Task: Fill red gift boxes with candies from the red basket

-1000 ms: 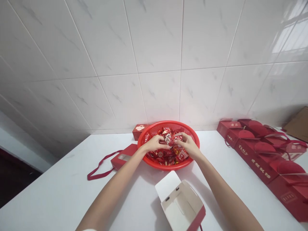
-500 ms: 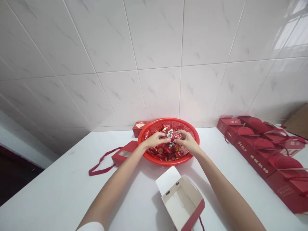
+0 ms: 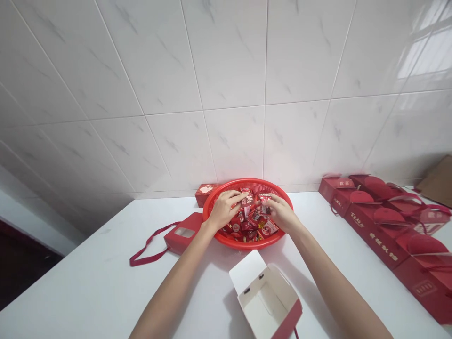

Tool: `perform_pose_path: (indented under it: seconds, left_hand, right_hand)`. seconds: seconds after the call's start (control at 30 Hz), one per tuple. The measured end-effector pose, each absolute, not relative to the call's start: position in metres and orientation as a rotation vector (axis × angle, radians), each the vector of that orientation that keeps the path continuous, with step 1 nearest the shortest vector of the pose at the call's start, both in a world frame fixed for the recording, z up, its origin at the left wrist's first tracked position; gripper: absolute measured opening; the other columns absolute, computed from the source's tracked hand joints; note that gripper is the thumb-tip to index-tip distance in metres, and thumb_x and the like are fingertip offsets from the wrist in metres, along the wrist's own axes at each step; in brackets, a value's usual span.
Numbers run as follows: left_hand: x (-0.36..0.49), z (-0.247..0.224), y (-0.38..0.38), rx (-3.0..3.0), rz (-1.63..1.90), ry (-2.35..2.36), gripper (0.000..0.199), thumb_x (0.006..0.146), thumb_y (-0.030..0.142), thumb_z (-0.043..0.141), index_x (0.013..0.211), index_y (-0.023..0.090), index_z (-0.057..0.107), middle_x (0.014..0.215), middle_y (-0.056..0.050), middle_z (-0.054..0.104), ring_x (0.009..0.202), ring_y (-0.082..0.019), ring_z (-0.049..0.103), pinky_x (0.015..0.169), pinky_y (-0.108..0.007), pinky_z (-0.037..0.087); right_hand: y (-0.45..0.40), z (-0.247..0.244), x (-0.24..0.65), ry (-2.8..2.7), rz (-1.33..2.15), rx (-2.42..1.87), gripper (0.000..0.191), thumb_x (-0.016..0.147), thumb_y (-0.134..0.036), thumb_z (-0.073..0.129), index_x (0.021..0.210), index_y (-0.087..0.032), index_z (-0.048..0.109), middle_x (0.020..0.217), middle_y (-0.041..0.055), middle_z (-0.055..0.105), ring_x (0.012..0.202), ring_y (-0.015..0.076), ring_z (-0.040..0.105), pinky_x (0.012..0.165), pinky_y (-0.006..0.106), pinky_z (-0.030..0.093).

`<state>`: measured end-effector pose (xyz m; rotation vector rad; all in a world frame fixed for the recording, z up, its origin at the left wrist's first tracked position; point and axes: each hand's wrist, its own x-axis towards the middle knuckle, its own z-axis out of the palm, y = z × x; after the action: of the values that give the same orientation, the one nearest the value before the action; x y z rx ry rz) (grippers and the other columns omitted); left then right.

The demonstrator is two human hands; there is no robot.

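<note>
Red basket [image 3: 247, 246], wrapped packets [image 3: 267, 229], hands [image 3: 223, 207] [image 3: 283, 214] slightly farther apart than before

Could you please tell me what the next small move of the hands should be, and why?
Probably the right hand should pinch one of the wrapped packets in the red basket. Its fingers are bent over them, beside the left hand, and the open box nearby shows a bare white inside that could receive it.

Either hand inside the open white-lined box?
No, the left hand and right hand are both at the candies in the red basket, beyond the box.
</note>
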<state>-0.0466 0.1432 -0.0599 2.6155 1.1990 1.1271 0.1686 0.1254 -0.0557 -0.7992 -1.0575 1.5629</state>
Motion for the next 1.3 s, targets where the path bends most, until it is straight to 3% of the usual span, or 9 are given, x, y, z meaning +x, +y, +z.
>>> perform_pose_path:
  seconds: [0.13,0.27,0.47,0.57,0.7,0.83,1.03,1.2,1.3]
  left_hand:
    - [-0.044,-0.061,0.128,2.758,1.212,1.263,0.044,0.091,0.012,0.053,0.128,0.032,0.064,0.108,-0.006,0.065,0.103,-0.022,0.06,0.092,-0.041,0.046]
    - [-0.032,-0.059,0.113,2.652,1.276,1.202,0.045,0.089,0.012,0.052,0.128,0.032,0.064,0.11,-0.006,0.064,0.104,-0.023,0.058,0.095,-0.042,0.045]
    - [-0.009,-0.058,0.098,1.825,1.457,1.098,0.068,0.074,0.01,0.061,0.139,0.026,0.05,0.115,-0.006,0.064,0.113,-0.023,0.059,0.097,-0.036,0.049]
    - [-0.004,-0.058,0.096,1.375,1.428,0.972,0.061,0.071,0.012,0.061,0.13,0.026,0.055,0.118,-0.006,0.065,0.115,-0.024,0.06,0.091,-0.034,0.052]
    - [-0.001,-0.052,0.093,1.086,1.353,0.796,0.037,0.075,0.019,0.063,0.112,0.019,0.059,0.109,-0.008,0.069,0.101,-0.023,0.068,0.094,-0.037,0.052]
    - [-0.004,-0.053,0.095,1.129,1.304,0.802,0.039,0.08,0.024,0.066,0.117,0.02,0.055,0.112,-0.009,0.069,0.101,-0.024,0.07,0.092,-0.04,0.055]
    - [-0.031,-0.069,0.114,1.631,1.345,1.228,0.055,0.078,0.018,0.066,0.131,0.023,0.052,0.137,-0.011,0.058,0.131,-0.027,0.052,0.109,-0.044,0.043]
    - [-0.032,-0.062,0.11,1.742,1.228,1.218,0.034,0.08,0.032,0.068,0.111,0.017,0.067,0.119,-0.011,0.068,0.111,-0.027,0.064,0.098,-0.042,0.051]
    - [-0.017,-0.052,0.101,1.667,1.206,1.063,0.037,0.081,0.039,0.068,0.11,0.016,0.068,0.11,-0.01,0.071,0.105,-0.025,0.066,0.093,-0.039,0.053]
  right_hand:
    - [0.112,-0.042,0.163,-1.056,1.63,-0.73,0.029,0.064,-0.036,0.081,0.084,-0.021,0.066,0.089,0.004,0.073,0.084,0.021,0.066,0.074,0.032,0.052]
    - [0.102,-0.041,0.155,-1.099,1.53,-0.705,0.042,0.057,-0.031,0.087,0.092,-0.021,0.065,0.092,0.0024,0.072,0.089,0.0216,0.067,0.083,0.036,0.053]
    - [0.098,-0.039,0.162,-1.042,1.454,-0.741,0.053,0.051,-0.025,0.088,0.097,-0.022,0.063,0.089,0.0015,0.071,0.078,0.0204,0.067,0.074,0.039,0.057]
    - [0.095,-0.033,0.172,-1.037,1.434,-0.739,0.053,0.051,-0.024,0.088,0.098,-0.022,0.063,0.087,0.0007,0.071,0.073,0.0194,0.066,0.068,0.037,0.058]
    - [0.094,-0.029,0.179,-1.056,1.403,-0.757,0.052,0.051,-0.025,0.087,0.098,-0.021,0.064,0.079,-0.0009,0.07,0.068,0.0184,0.066,0.066,0.035,0.058]
    - [0.095,-0.029,0.181,-1.066,1.371,-0.788,0.05,0.051,-0.024,0.087,0.095,-0.021,0.065,0.079,-0.0008,0.07,0.068,0.0191,0.066,0.067,0.036,0.058]
    - [0.096,-0.03,0.182,-1.09,1.316,-0.8,0.049,0.053,-0.022,0.085,0.097,-0.022,0.064,0.08,0.0002,0.07,0.067,0.0203,0.066,0.068,0.04,0.059]
    - [0.095,-0.032,0.18,-1.141,1.251,-0.821,0.051,0.054,-0.021,0.084,0.1,-0.023,0.061,0.083,-0.0001,0.069,0.071,0.0207,0.067,0.069,0.039,0.058]
    - [0.093,-0.035,0.175,-1.218,1.274,-0.815,0.051,0.057,-0.021,0.082,0.103,-0.024,0.06,0.087,-0.0004,0.069,0.076,0.0201,0.066,0.074,0.037,0.056]
